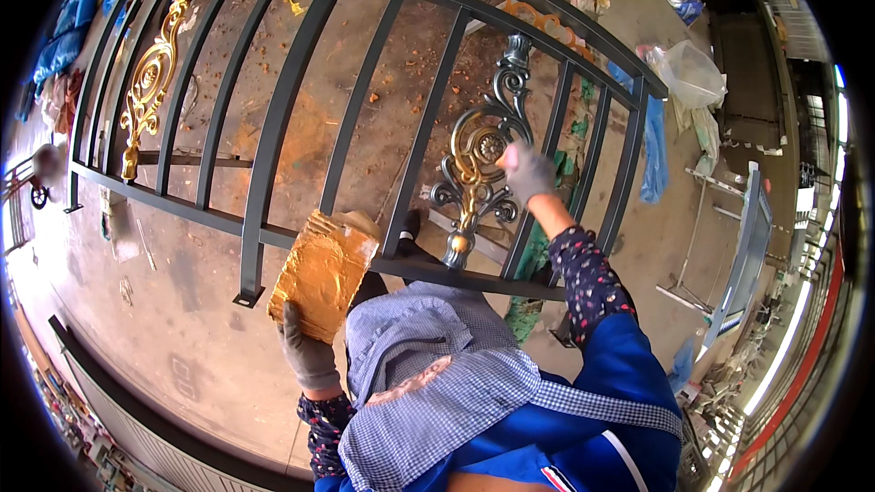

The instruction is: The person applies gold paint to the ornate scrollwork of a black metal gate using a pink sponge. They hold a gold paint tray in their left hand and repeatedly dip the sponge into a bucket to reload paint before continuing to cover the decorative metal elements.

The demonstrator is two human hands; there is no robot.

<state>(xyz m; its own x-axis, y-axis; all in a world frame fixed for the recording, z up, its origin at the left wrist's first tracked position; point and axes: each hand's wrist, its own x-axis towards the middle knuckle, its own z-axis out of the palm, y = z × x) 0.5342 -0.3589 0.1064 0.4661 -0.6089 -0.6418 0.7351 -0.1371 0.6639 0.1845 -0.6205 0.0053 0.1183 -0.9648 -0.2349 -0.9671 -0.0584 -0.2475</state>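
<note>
In my left hand (308, 351), gloved in grey, is a cardboard box piece (325, 275) smeared with gold paint, held tilted in front of the railing's lower bar. My right hand (529, 173), in a grey glove with a pinkish fingertip area showing, is closed against the right side of a scrolled metal ornament (478, 150). Whatever its fingers hold, if anything, is hidden. The ornament is partly gold around its centre and lower stem, and dark grey on its outer curls. It sits between bars of a dark grey metal railing (283, 100).
A fully gold ornament (150, 82) is set in the railing's left part. Orange-brown scrollwork (515, 9) runs along the far rail. Clear plastic bags (693, 73) and blue sheeting (653, 150) lie at the right, near a metal frame (743, 246). Blue tarp (68, 27) is bunched far left.
</note>
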